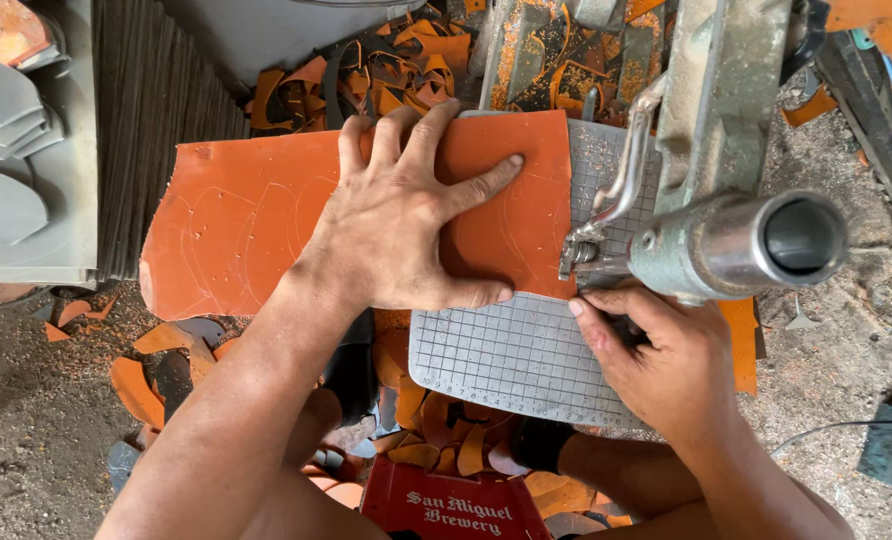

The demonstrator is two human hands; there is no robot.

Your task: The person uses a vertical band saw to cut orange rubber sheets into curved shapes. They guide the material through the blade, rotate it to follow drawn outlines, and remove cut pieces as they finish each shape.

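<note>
Orange sheet material [236, 225], thin and flexible-looking with faint traced outlines on its surface, lay flat across a gridded grey tabletop [511, 350] of a cutting machine, its right edge pushed up to the blade area beneath the machine's metal arm [711, 120]. The left hand [406, 225] was spread wide, palm down, pressing the sheet against the plate, with the thumb tip lying near the sheet's lower right corner and just beside the cutter. The right hand [651, 355] was curled at the plate's right edge under the motor housing [741, 245]; its fingers were tucked out of sight, so what it gripped could not be told. The main hazard seemed to be that thumb and index finger: a slip or sudden feed of the sheet could carry them toward the blade. Because the sheet overhung the plate far to the left unsupported, its weight might tilt or drag it and pull the cut off the traced line. Orange offcuts [406, 60] lay heaped behind the machine and on the ground [26, 440] below, where a red crate [456, 505] stood near the person's legs.
</note>
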